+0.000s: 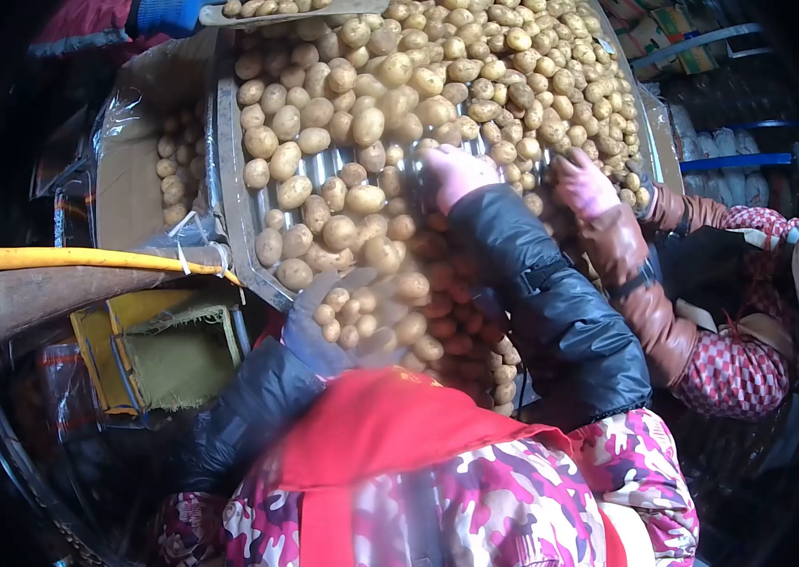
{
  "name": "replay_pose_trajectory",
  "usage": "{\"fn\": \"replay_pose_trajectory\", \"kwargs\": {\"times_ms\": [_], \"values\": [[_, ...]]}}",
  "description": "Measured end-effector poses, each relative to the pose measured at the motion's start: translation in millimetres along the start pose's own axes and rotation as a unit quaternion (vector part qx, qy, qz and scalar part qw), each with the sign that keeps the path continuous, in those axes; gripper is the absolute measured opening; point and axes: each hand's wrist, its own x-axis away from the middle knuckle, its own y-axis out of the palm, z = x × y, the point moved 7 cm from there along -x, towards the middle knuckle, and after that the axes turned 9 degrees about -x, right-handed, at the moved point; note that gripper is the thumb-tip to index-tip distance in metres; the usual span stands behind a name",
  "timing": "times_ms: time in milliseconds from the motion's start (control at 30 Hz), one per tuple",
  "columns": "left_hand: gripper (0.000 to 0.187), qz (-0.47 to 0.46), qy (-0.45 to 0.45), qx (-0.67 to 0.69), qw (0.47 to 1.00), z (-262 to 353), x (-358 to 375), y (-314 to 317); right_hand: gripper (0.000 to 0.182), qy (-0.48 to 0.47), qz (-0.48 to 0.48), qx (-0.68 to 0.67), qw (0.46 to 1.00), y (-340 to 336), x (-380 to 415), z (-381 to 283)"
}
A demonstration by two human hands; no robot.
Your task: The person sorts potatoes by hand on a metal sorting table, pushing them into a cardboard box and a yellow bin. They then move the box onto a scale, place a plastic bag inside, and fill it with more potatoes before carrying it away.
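left hand [328,326]: gloved, cupped, fingers together under a heap of small potatoes [361,317]
right hand [456,175]: nearer the tray [229,180], fingers spread flat on potatoes ahead
co-worker's hand [584,184]: to the right

Potatoes [390,104] cover most of the metal sorting tray [234,189]; bare ribbed metal shows only at its near left part. A co-worker's hand [584,184] blocks the right edge. A yellow pole [78,258] crosses left.

No readable text, labels, brands or numbers anywhere; printing on cartons [664,33] too blurred.
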Motion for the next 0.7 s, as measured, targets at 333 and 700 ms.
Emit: {"fn": "replay_pose_trajectory", "kwargs": {"times_ms": [333,700], "values": [[0.027,0.032,0.016,0.035,0.999,6.1,21.8,5.2,0.037,-0.037,-0.11,0.095,0.989,18.0,-42.9,-33.2],[0.043,0.029,0.06,-0.002,0.998,3.5,19.7,-47.6,0.034,0.046,-0.061,-0.288,0.955,24.6,-11.5,37.7]]}}
